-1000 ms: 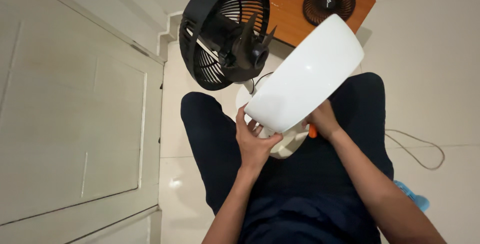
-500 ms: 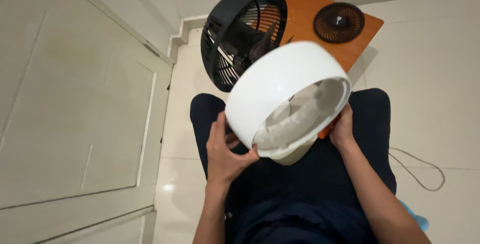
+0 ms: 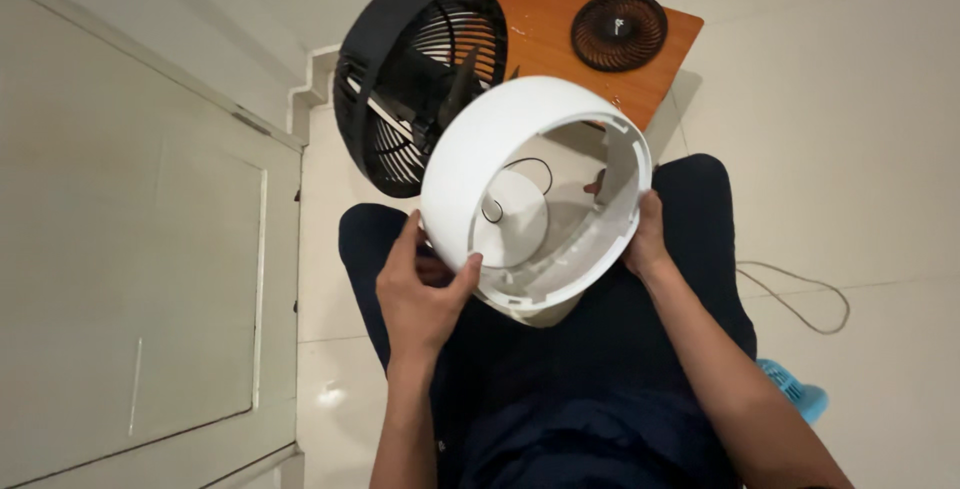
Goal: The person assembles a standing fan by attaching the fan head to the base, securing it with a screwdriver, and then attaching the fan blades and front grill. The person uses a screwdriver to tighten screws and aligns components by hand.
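Note:
A white round fan housing ring (image 3: 480,164) is held over my lap, its open side turned up toward me. My left hand (image 3: 420,294) grips its lower left rim, thumb hooked over the edge. My right hand (image 3: 645,239) holds the right rim. Through the ring a white disc-shaped base (image 3: 510,219) and a thin black wire show. A black fan body with grille and blades (image 3: 415,84) stands on the floor just beyond the ring.
An orange wooden board (image 3: 545,14) lies on the floor with a dark round grille (image 3: 619,31) on it. A pale cabinet door (image 3: 130,249) fills the left. A grey cable (image 3: 800,294) and a blue object (image 3: 795,389) lie at the right.
The white ring has been tipped so its open side faces me, showing the inside and the base through it. Both hands stayed on its rim.

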